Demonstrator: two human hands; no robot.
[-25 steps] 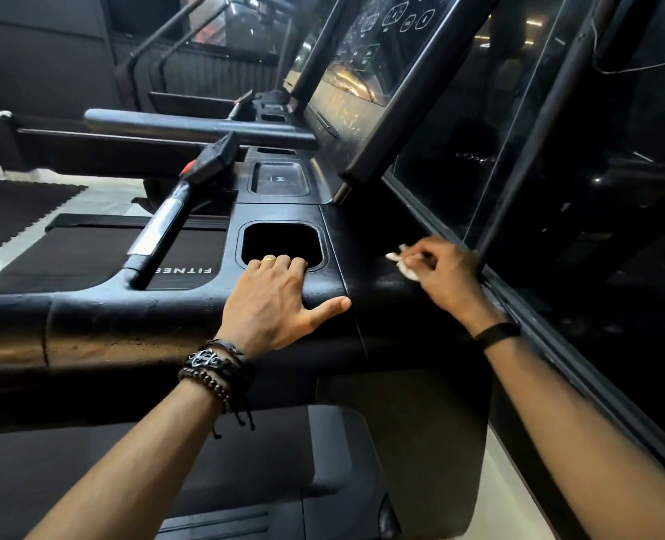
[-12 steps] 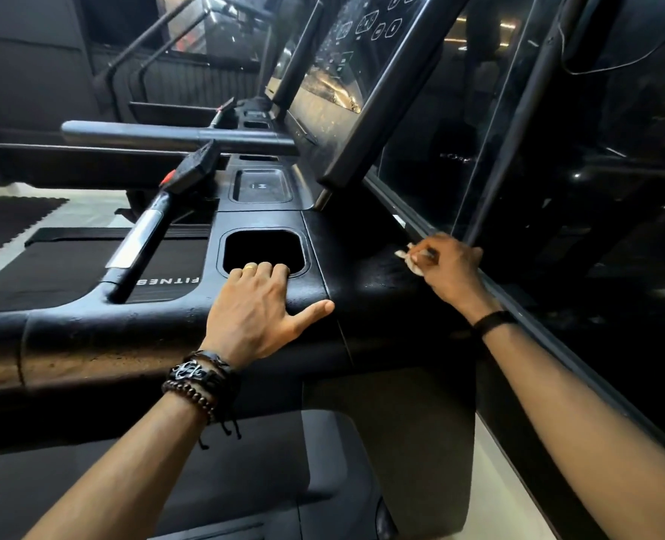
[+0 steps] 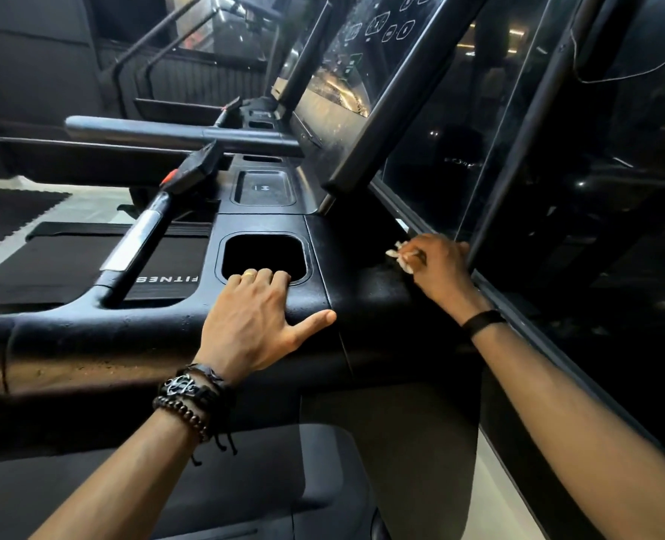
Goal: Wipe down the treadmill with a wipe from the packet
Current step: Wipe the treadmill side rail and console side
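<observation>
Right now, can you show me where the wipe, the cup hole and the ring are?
wipe (image 3: 400, 258), head view, white bit sticking out of the right hand.
cup hole (image 3: 262, 253), head view, its dark middle.
ring (image 3: 249, 273), head view, gold band.

A dark glass wall (image 3: 556, 181) ran along my right, with small points of light reflected in it and a thin cable (image 3: 611, 76) looping across its upper part. Left of that glass, well apart from it, a black foam floor mat (image 3: 7, 216) with a jagged edge lay on pale flooring (image 3: 89, 206). Beyond the mat, farther from the glass, stood another exercise machine (image 3: 175, 52) with slanted dark rails.
</observation>
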